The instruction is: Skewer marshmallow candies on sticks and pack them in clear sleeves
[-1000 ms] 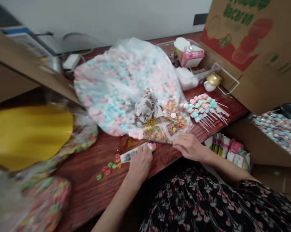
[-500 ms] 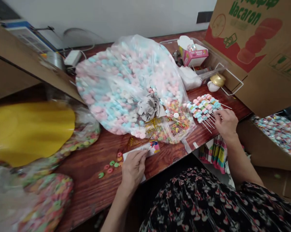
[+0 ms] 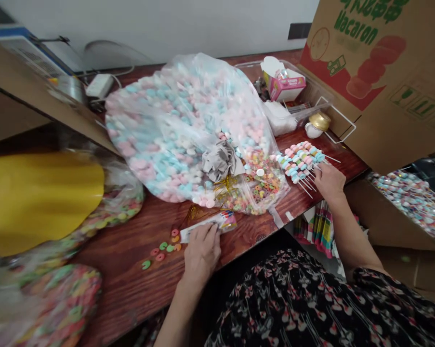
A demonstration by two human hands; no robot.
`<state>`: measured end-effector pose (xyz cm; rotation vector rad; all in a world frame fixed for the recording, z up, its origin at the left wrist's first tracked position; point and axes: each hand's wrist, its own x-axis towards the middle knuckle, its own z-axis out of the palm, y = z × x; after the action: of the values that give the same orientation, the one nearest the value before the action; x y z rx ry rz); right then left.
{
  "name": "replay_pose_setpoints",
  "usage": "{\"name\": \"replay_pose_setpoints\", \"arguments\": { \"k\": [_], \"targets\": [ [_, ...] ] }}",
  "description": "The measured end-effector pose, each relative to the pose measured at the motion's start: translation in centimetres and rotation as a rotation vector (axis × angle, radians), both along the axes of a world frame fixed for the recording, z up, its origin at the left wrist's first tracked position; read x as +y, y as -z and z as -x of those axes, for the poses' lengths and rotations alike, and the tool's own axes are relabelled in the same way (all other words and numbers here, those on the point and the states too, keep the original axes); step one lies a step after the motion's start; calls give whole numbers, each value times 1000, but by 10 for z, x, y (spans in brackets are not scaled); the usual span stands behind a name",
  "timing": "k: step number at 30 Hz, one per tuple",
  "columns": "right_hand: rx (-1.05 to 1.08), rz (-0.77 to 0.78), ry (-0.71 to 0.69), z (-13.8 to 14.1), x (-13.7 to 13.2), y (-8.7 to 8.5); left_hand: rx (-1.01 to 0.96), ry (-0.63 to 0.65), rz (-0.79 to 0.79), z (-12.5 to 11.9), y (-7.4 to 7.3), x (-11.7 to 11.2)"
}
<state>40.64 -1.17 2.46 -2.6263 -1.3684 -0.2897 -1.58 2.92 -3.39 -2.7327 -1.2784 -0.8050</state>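
My left hand (image 3: 203, 253) is closed on a small printed packaging bag (image 3: 227, 220) lying near the table's front edge. White and see-through parts of the bag show on both sides of my fingers. Several red, green and orange gummy rings (image 3: 160, 257) are scattered left of that hand. At the right, my right hand (image 3: 330, 182) pinches the stick ends of a row of marshmallow skewers (image 3: 301, 159), in pink, blue and white. Which stick its fingers hold is partly hidden. The skewers lie side by side on the table.
A large clear bag of marshmallows (image 3: 159, 130) fills the middle, with a bag of gummy rings (image 3: 264, 190) before it. A plastic tray (image 3: 313, 99) and gold-lidded jar (image 3: 319, 121) stand behind the skewers. Cardboard boxes (image 3: 376, 111) flank the right; a yellow sheet (image 3: 40, 197) lies left.
The view has shifted slightly. My left fingers have come down further over the packaging bag, and its white lower part no longer shows below the hand. My right hand stays at the skewer sticks.
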Motion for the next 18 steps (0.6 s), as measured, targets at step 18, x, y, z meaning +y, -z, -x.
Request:
{"name": "replay_pose_setpoints", "arguments": {
  "k": [18],
  "targets": [
    [89,-549,-476,23,-20,1,-429,-12,416,6,-7,13]
  ]
}}
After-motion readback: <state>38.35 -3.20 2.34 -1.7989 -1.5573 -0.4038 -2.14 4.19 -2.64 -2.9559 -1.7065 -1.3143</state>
